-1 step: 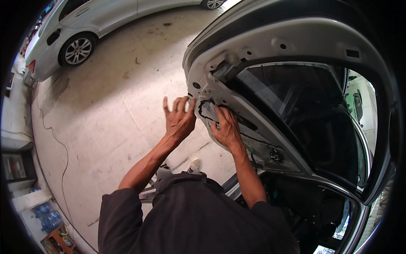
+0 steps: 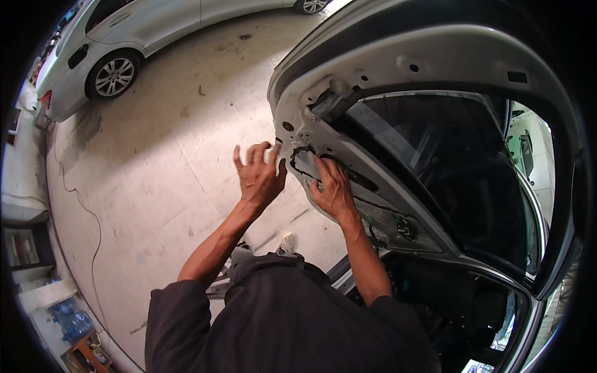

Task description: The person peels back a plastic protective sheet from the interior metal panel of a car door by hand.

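Observation:
An open car door (image 2: 460, 59) stands at my right, its inner trim off and the bare grey metal showing. Below its window lies a pale sheet or film (image 2: 304, 163) edged with a black sealant line. My right hand (image 2: 334, 189) rests its fingertips on the panel beside that sheet, thumb apart from the fingers. Whether it pinches any of the sheet is hidden. Just off the door's outer edge is my left hand (image 2: 258, 177), fingers spread and slightly curled, with nothing visible in it.
Behind the door is the dark car interior (image 2: 429, 298). A silver car (image 2: 168, 22) is parked at the far left. A thin cable (image 2: 93, 214) runs along the concrete floor (image 2: 168, 168), by shelving with blue plastic bottles (image 2: 71, 320).
My left hand has shifted slightly left, a little away from the door's edge. The right hand stays at nearly the same spot on the panel.

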Motion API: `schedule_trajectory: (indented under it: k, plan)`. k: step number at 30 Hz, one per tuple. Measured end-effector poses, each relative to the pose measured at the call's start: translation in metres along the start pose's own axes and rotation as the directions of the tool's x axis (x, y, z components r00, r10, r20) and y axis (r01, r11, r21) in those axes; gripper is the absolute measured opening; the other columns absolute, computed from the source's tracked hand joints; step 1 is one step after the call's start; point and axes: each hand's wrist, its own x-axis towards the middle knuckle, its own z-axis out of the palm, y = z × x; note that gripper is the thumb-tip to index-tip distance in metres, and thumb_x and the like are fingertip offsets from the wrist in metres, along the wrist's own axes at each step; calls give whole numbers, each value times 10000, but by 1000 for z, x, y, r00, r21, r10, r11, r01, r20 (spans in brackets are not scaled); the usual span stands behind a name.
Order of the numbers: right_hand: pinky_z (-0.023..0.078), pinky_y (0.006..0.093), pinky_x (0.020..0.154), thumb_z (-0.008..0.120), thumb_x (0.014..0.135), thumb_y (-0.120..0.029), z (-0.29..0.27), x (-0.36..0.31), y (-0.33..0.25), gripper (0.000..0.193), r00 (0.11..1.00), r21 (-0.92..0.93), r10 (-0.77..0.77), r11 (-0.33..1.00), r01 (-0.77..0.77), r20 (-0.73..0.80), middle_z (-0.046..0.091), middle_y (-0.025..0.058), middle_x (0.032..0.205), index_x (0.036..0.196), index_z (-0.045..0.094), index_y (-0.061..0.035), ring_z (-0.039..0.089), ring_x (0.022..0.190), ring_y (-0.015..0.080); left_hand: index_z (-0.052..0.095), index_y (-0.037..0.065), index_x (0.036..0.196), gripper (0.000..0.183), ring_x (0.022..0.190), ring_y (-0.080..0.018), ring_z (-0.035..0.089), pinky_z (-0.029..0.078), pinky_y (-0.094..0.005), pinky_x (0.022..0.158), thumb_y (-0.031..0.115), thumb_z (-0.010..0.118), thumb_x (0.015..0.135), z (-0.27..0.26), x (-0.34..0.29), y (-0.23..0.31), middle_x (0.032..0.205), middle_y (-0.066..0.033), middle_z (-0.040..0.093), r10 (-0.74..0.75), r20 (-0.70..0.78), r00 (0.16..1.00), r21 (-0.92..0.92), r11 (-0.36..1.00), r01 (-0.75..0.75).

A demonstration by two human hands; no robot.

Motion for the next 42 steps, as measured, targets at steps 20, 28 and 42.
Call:
schedule_trajectory:
  k: [20,28,42]
  plan:
    - [461,447,933,541,782,-49,-5,11,8,519,999,97,-1,995,-4,51,565,217,1169,1296,522,15,569,1071,389,698,-35,927,391,665,-120,574,437,-260,583,346,725,842,59,29,4,747,-72,654,-305,728,614,-614,109,782]
    - [407,472,990,500,782,-38,-14,14,-12,584,979,-33,51,998,-45,195,527,210,1203,1365,476,-22,518,1132,391,645,8,920,281,613,-101,591,477,-264,547,283,701,903,80,-23,20,763,-57,665,-380,640,668,-749,-117,652]
    - [428,463,989,462,842,-3,-18,11,5,456,981,15,3,1000,-6,192,570,248,1235,1295,504,28,556,1109,407,671,98,1094,365,1065,-260,566,350,-483,997,293,746,794,29,7,29,1056,-94,652,-234,137,962,-372,888,269]
